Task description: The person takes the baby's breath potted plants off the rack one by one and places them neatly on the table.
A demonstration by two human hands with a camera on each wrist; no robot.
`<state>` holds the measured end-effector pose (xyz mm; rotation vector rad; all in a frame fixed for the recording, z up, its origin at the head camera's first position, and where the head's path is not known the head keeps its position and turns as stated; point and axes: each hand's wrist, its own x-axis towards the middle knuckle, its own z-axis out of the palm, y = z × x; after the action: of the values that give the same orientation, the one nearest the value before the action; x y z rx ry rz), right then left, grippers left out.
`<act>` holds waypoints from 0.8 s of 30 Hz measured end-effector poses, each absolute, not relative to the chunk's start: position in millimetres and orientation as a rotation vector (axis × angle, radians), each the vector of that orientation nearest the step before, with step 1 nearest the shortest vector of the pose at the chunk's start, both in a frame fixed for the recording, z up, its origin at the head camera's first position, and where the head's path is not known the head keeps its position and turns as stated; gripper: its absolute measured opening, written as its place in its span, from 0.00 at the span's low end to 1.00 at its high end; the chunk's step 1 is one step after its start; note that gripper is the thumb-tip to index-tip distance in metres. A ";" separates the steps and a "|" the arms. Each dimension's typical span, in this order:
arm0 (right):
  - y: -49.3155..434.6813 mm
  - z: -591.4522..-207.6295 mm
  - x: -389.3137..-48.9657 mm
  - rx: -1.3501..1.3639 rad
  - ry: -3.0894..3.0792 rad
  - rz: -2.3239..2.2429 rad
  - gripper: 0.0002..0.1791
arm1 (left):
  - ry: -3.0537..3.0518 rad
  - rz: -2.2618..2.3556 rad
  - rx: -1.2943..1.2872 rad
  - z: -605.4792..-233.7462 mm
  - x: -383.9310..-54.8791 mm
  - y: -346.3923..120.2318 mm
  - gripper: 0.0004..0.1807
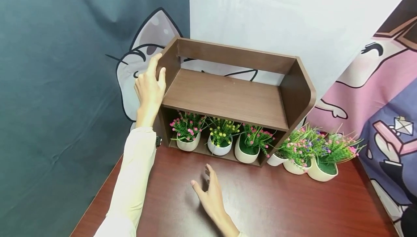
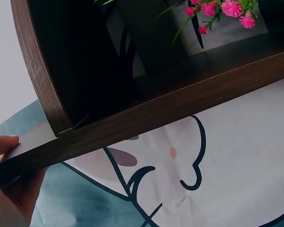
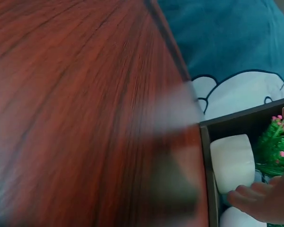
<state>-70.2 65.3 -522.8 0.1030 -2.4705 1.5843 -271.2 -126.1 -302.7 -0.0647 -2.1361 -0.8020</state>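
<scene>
A brown two-tier wooden shelf [image 1: 224,95] stands on the table against the backdrop. My left hand [image 1: 150,84] grips its left side panel at the upper edge. In the left wrist view the thumb [image 2: 7,142] lies on the inner side of the panel [image 2: 170,109] and the fingers [image 2: 31,194] on the outer. My right hand [image 1: 211,197] hovers over the table in front of the shelf, fingers spread and holding nothing. In the lower tier sit a left pot of pink flowers [image 1: 189,144], a middle pot of yellow flowers [image 1: 220,146] and a right pot of pink flowers [image 1: 246,153].
Right of the shelf, several more potted flowers [image 1: 325,171] stand close together on the reddish-brown table [image 1: 280,200]. A teal curtain [image 1: 65,84] hangs at the left, and a white printed cloth [image 1: 277,12] hangs behind the shelf. The shelf's upper board [image 1: 228,95] bears nothing.
</scene>
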 end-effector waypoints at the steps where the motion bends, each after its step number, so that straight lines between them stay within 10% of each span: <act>1: 60.4 -523.1 -73.9 0.093 -2.471 1.589 0.40 | -2.134 -0.799 -0.061 -302.2 -271.1 -127.1 0.20; 24: -6.1 -530.0 -177.5 -0.192 -2.402 1.520 0.53 | -2.111 -0.769 -0.103 -302.8 -272.9 -125.9 0.19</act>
<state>-177.5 -6.1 -530.0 -0.1924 -2.4017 1.5195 -272.9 -125.9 -302.8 -0.1027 -2.1108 -0.7694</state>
